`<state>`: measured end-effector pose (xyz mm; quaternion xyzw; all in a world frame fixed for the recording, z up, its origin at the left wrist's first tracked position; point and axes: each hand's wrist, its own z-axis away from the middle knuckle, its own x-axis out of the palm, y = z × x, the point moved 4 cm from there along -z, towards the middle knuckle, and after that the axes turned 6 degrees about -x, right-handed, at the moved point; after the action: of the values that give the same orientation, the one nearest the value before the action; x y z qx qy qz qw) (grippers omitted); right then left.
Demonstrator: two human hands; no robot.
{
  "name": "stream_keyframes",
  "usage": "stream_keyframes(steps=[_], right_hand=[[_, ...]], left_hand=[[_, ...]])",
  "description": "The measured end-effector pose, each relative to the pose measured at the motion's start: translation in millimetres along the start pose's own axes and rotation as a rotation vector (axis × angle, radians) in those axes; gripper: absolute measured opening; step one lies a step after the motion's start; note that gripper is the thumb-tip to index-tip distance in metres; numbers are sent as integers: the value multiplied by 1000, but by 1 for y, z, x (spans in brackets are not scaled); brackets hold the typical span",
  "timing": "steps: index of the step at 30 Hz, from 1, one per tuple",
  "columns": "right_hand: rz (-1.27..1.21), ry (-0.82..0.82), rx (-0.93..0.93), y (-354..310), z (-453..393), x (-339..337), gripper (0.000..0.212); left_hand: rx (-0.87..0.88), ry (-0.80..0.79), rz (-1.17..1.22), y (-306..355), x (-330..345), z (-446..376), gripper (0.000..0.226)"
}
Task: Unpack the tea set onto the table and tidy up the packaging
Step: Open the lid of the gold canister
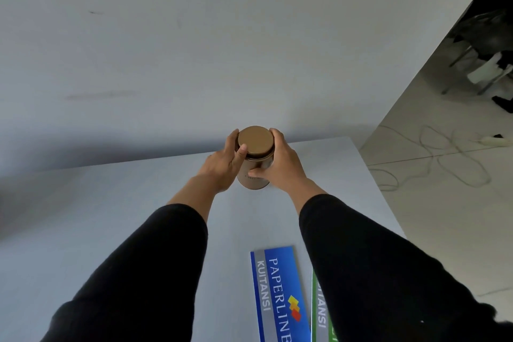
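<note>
Hands meet at the centre of the frame, both clasped around a brown cylindrical canister [254, 158] that stands upright on the far part of the white table [111, 216], near its back edge by the pale wall [194, 36]. We see our left hand [224, 165] gripping the left side of the canister, thumb resting up against the edge of its round flat lid [255, 139]. Our right hand [283, 162] wraps the right side, thumb laid across the front of the body lower down. The lid sits closed on top. Black sleeves [155, 266] cover both forearms down to the bottom of the frame. In the lower centre a blue receipt book [279, 294] printed PAPERLINE KUITANSI lies flat on the table, and just to its right a green one [319, 314] shows partly under the right sleeve. At the right of the frame, on the tiled floor [444, 203], loose cables [444, 158] curl, well apart from the table
</note>
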<state>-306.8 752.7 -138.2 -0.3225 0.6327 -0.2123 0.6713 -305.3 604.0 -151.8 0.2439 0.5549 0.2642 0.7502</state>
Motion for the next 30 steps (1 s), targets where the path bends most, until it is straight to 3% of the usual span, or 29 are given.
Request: stream_keyframes(steps=[13, 17, 20, 24, 30], right_hand=[[-20, -25, 44, 26, -11, 1, 105], [87, -163, 59, 29, -19, -10, 103], [132, -268, 92, 21, -29, -30, 88], [227, -215, 12, -2, -39, -43, 64], [343, -120, -70, -10, -38, -25, 66]], left_hand=[[41, 52, -5, -6, 21, -15, 55], [46, 148, 31, -10, 25, -9, 50], [1, 119, 14, -15, 36, -11, 70], [-4, 110, 169, -2, 51, -13, 100], [-151, 236, 393, 11, 55, -18, 94]])
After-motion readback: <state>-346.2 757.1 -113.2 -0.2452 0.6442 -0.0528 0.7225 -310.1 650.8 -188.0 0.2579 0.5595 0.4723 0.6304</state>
